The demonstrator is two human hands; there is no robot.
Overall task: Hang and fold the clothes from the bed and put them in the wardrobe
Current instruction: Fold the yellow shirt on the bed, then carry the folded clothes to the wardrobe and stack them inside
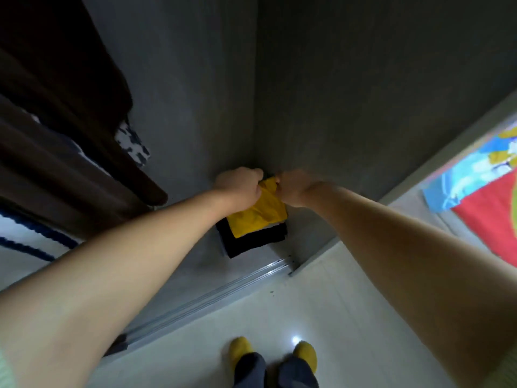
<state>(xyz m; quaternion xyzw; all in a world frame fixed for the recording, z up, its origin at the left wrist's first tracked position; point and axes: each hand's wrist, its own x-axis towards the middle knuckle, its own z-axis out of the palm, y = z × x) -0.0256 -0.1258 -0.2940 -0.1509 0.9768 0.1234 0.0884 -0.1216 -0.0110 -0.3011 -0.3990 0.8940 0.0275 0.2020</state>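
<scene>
Both bare arms reach forward and down, the left hand (237, 189) and right hand (296, 189) clenched, knuckles nearly touching.

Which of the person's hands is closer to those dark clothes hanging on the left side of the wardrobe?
Left. The left hand grips the yellow garment on the side toward the hanging dark clothes; the right hand grips it farther away.

yellow garment (257, 217), black folded clothes (251, 242), red bedding (486, 219)

Dim, shadowed wardrobe interior (363, 79), a glare spot on the pale floor (295, 339), soft blur, wide-angle bending at edges.
</scene>
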